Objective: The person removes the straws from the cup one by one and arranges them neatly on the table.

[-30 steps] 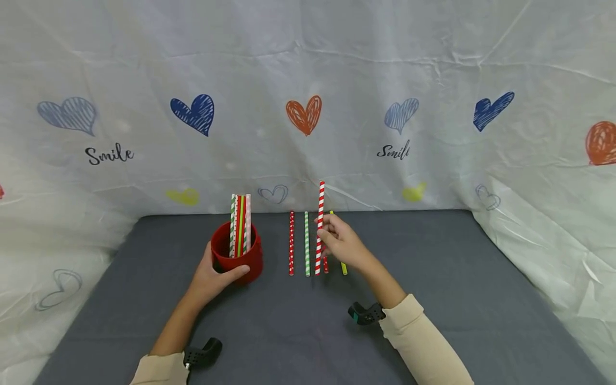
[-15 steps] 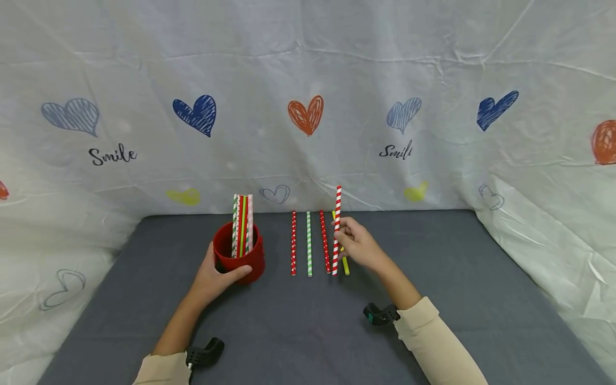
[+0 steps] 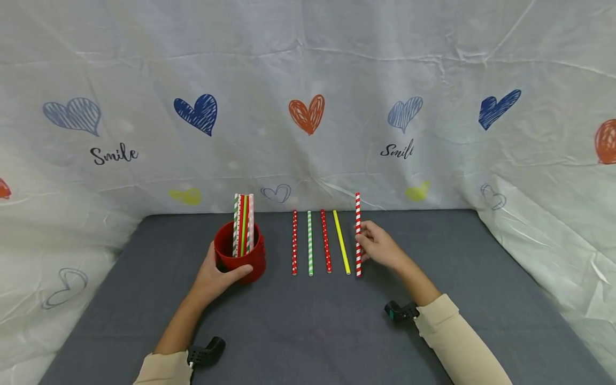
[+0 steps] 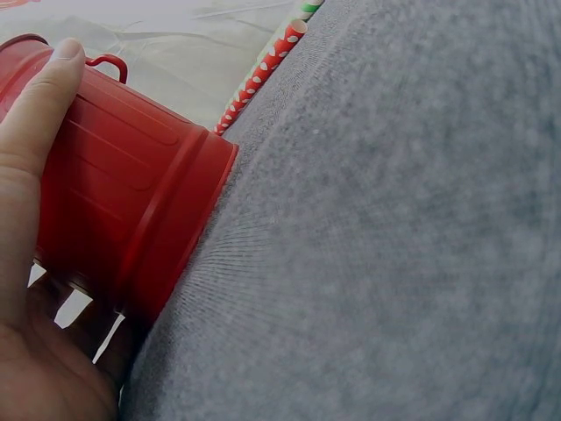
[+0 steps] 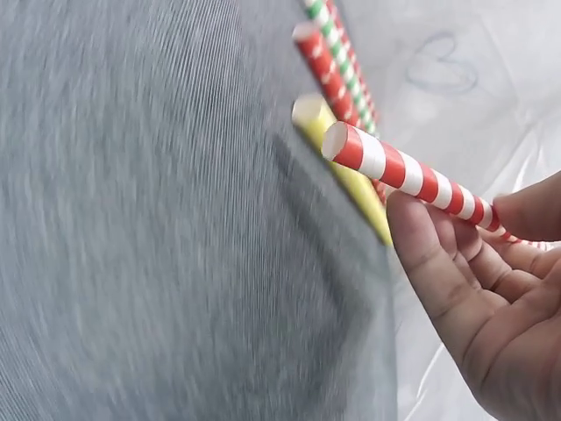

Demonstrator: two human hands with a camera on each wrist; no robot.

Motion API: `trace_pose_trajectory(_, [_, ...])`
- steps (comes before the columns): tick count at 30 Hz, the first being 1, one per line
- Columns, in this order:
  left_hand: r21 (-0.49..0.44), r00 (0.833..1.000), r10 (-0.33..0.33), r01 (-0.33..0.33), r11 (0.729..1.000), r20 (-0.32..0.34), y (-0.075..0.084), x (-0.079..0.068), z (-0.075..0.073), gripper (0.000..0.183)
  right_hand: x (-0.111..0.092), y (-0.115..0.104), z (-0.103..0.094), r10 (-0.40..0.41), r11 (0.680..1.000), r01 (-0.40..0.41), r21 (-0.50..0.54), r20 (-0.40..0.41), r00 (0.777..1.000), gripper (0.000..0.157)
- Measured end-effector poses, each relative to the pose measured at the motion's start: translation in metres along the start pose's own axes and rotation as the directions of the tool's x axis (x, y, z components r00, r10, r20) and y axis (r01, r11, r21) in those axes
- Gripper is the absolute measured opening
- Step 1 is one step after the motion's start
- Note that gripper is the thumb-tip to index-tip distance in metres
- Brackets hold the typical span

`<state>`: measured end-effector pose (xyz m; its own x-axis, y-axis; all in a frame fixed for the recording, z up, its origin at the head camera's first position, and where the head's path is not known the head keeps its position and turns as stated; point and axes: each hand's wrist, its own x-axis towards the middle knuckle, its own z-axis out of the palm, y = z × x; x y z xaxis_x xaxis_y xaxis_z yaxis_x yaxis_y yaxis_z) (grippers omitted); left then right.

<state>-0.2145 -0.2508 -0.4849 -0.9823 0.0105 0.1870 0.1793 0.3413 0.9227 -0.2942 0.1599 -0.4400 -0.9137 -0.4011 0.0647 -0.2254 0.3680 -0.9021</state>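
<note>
In the head view I see a person's two bare hands over a grey cloth [image 3: 298, 331]. On it stands a red bucket [image 3: 259, 262], my landmark. The left hand [image 3: 214, 278] is wrapped around the bucket's left side, thumb across the front. A bundle of patterned straws [image 3: 244, 222] stands inside the bucket. To the bucket's right, four loose straws lie side by side, spaced apart: nearest it a red dotted straw [image 3: 294, 243], then a green-striped straw [image 3: 310, 243], a second red dotted straw [image 3: 326, 240] and a yellow straw [image 3: 341, 243]. Farthest right of the bucket, just past the yellow one, the right hand [image 3: 380, 247] pinches a red-and-white straw [image 3: 358, 235], roughly in line with the row. Behind the bucket hangs a white sheet [image 3: 308, 53] printed with hearts and the word "Smile".

In the left wrist view I get the bucket close up: the thumb lies along its ribbed wall, and a small loop handle [image 4: 109, 67] juts out near the thumb tip. Straw ends show beyond the bucket's base.

In the right wrist view the red-and-white straw is gripped between thumb and fingers. The yellow straw lies on its bucket side, and a shadow falls on the cloth.
</note>
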Motion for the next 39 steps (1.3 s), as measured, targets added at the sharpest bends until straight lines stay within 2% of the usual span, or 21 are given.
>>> trace_pose_trajectory(7, [0.000, 1.000, -0.018, 0.018, 1.000, 0.000, 0.000, 0.000, 0.000, 0.098, 0.010, 0.013, -0.012, 0.140, 0.983, -0.139, -0.124, 0.001, 0.990, 0.043])
trace_pose_trajectory(10, [0.004, 1.000, -0.026, 0.026, 1.000, 0.000, -0.001, 0.001, 0.000, 0.098, 0.016, 0.017, -0.013, 0.168, 0.968, -0.168, -0.187, -0.013, 0.986, 0.043])
trace_pose_trajectory(17, [0.020, 1.000, -0.022, 0.023, 1.000, -0.008, -0.002, 0.000, 0.000, 0.099, 0.027, 0.022, -0.007, 0.182, 0.918, -0.194, -0.347, -0.065, 0.981, 0.035])
trace_pose_trajectory(27, [0.008, 1.000, -0.024, 0.024, 1.000, -0.003, -0.001, 0.001, 0.000, 0.100, 0.035, 0.019, 0.000, 0.187, 0.875, -0.205, -0.438, -0.085, 0.979, 0.035])
trace_pose_trajectory(33, [0.004, 1.000, -0.019, 0.019, 1.000, 0.000, 0.002, 0.001, 0.000, 0.098, 0.039, 0.019, 0.003, 0.152, 0.840, -0.173, -0.514, -0.083, 0.985, 0.038])
trace_pose_trajectory(39, [0.001, 1.000, -0.021, 0.021, 1.000, -0.001, 0.003, 0.000, 0.000, 0.099, 0.039, 0.017, 0.005, 0.162, 0.826, -0.180, -0.534, -0.079, 0.984, 0.045])
